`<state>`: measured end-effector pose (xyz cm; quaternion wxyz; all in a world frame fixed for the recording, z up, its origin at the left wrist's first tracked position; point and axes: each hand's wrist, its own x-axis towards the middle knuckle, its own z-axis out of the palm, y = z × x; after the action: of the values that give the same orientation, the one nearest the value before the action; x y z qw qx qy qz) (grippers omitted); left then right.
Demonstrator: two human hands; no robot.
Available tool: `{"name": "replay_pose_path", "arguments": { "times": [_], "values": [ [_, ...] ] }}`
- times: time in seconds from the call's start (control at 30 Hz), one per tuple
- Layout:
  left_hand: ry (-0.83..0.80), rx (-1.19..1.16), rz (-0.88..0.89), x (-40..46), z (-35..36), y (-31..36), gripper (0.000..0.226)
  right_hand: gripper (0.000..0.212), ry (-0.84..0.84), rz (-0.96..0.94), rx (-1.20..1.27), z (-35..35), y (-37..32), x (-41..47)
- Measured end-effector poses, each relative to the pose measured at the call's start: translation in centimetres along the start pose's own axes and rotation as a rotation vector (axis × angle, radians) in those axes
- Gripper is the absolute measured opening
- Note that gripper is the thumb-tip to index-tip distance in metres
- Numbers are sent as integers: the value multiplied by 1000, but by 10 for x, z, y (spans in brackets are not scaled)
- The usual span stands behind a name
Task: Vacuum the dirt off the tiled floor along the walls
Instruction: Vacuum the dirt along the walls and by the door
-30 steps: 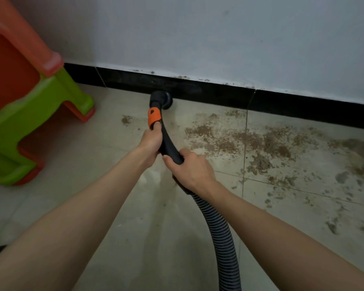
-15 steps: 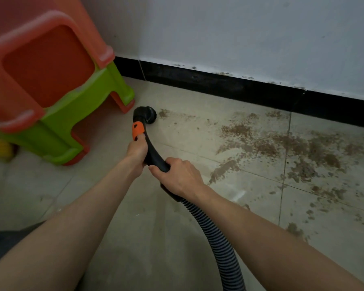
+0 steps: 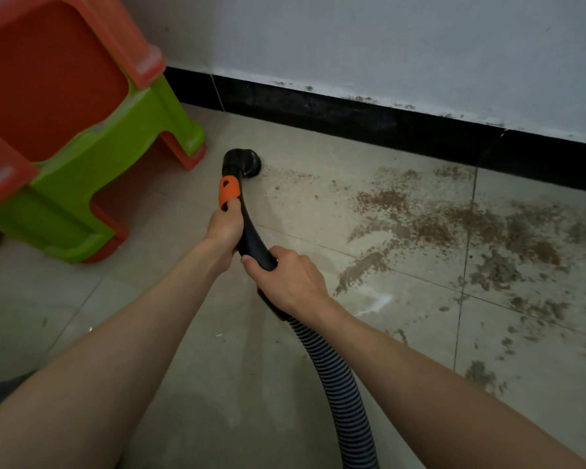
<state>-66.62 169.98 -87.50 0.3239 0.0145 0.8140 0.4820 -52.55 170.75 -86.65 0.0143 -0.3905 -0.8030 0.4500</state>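
Dim, flat indoor light, soft shadows, slight softness and wide-angle bending at the edges.

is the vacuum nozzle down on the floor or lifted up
Down: the nozzle sits on the tiled floor, at the left edge of the dirt.

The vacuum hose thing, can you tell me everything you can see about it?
The vacuum wand is a curved black tube that looks like plastic, with an orange tab near its round brush head, which rests on the tiled floor. The left hand and right hand grip it. A ribbed black-and-grey hose trails behind.
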Motion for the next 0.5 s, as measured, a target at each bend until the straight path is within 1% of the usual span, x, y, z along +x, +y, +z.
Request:
{"name": "replay_pose_path", "arguments": {
  "times": [0.1, 0.3, 0.5],
  "values": [
    [-10, 6, -7, -3, 1, 1, 52, 44, 1, 3, 4, -1, 1, -2],
    [-29, -45, -25, -25, 6, -10, 40, 41, -18, 19, -33, -7, 9, -22],
    [-31, -40, -33, -57, 9, -25, 50, 42, -30, 16, -108, -13, 17, -53]
  ]
}}
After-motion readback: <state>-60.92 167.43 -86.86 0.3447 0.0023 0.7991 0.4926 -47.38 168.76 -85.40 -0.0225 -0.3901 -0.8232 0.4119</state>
